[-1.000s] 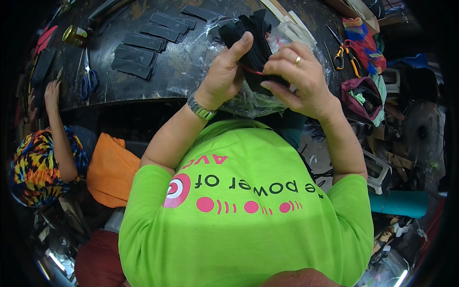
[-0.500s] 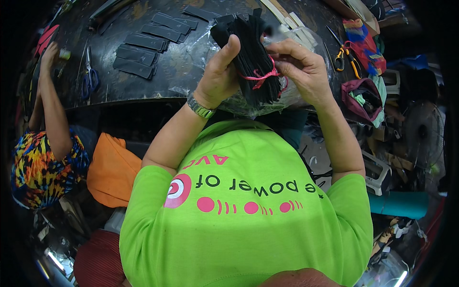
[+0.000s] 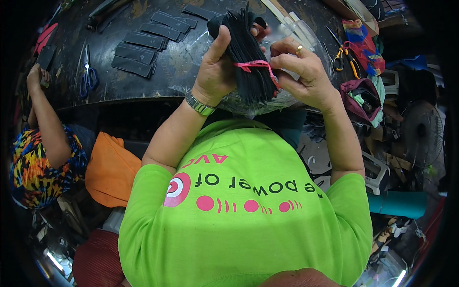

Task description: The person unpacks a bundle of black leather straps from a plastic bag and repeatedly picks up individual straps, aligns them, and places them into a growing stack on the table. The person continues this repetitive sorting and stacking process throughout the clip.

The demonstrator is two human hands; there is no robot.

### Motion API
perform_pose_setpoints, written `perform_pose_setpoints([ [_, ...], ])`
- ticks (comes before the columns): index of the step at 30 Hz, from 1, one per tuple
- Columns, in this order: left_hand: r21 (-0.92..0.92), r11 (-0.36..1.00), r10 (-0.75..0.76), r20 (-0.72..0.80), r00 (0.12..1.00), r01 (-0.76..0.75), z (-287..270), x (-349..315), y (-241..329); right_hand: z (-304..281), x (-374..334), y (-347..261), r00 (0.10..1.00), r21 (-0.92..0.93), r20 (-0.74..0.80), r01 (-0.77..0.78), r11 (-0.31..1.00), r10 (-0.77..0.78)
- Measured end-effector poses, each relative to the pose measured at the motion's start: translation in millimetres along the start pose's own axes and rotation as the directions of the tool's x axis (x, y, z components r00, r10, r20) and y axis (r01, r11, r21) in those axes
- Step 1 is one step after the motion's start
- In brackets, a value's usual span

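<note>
My left hand (image 3: 217, 71) is wrapped round a thick bundle of black strips (image 3: 246, 43), holding it tilted above the table's near edge. A pink tie (image 3: 253, 63) runs round the bundle's middle. On the bundle's right side, my right hand (image 3: 303, 71) has its thumb and fingers pinched at the pink tie. Beneath the bundle lies a clear plastic bag (image 3: 287, 98). Further left on the table are several stacks of flat black strips (image 3: 135, 53).
Blue-handled scissors (image 3: 89, 79) lie at the left, yellow-handled scissors (image 3: 340, 57) at the right. Pale flat sticks (image 3: 287, 21) rest at the back. A co-worker's arm (image 3: 48, 112) reaches in from the left. A maroon pouch (image 3: 361, 98) sits at the right edge.
The bundle has turned slightly, so the tie's knot no longer faces up and a band shows instead. My right hand has shifted a little. The co-worker's hand has moved nearer along the table.
</note>
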State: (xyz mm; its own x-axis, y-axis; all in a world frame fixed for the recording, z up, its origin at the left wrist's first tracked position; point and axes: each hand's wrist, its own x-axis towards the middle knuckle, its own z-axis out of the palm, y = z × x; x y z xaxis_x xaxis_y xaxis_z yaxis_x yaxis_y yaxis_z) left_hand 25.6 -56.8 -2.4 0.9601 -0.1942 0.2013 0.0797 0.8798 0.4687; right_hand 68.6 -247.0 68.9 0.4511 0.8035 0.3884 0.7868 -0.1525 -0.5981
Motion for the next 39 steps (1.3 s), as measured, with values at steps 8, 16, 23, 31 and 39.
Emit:
perform_pose_setpoints([
  [8, 0.105, 0.99, 0.083, 0.103, 0.991, -0.094, 11.5, 3.4, 0.8, 9.9, 2.5, -6.6, 0.957, 0.592, -0.161, -0.101, 0.8, 0.24],
  [16, -0.09, 0.992, -0.095, -0.016, 0.995, 0.093, 26.2, -0.3, -0.4, -15.0, 1.6, -3.3, 0.986, 0.543, 0.118, -0.164, 0.824, 0.119],
  [23, 0.297, 0.954, 0.004, -0.156, 0.988, 0.043, 22.6, 3.9, -3.9, -4.5, -6.4, -12.6, 0.925, 0.536, 0.006, -0.325, 0.779, 0.381],
  [31, 0.107, 0.993, -0.023, -0.205, 0.978, 0.046, 17.5, 11.6, -5.8, -12.3, -4.5, -1.2, 0.989, 0.36, 0.093, -0.141, 0.922, 0.116],
  [39, -0.026, 0.998, 0.041, -0.23, 0.972, -0.048, 19.8, 14.2, -9.5, -15.9, -3.8, -14.6, 0.995, 0.256, 0.089, -0.068, 0.964, 0.046],
])
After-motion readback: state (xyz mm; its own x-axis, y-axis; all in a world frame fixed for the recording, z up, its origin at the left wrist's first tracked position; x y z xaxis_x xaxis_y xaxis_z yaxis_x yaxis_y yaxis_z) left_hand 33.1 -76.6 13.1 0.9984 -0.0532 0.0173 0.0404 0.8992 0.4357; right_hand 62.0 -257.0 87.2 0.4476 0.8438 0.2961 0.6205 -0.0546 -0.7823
